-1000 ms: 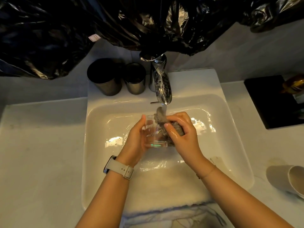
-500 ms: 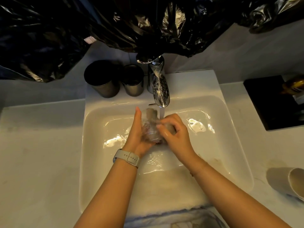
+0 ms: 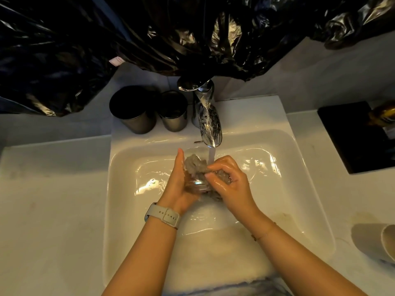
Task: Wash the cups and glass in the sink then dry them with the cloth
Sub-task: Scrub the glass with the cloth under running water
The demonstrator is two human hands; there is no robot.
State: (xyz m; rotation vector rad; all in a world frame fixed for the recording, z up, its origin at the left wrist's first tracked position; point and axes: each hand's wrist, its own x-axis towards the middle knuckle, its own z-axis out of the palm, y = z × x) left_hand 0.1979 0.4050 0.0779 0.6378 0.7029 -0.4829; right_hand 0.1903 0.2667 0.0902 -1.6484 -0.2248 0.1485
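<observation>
Over the white sink, my left hand holds a clear glass on its side under the running tap. My right hand grips a wet grey cloth that is stuffed into the glass and sticks out toward the tap. Water falls onto the cloth. Two dark metal cups stand on the sink's back rim, left of the tap. A pale cup lies on its side on the counter at the right edge.
Crumpled black plastic sheeting hangs over the wall behind the sink, down to the tap handle. A black tray with an amber bottle sits on the right counter. The white counter extends left of the sink.
Both hands have shifted slightly back toward the tap and lower in the basin, turning the glass onto its side. My left fingers have straightened along the glass; the cloth keeps working inside it.
</observation>
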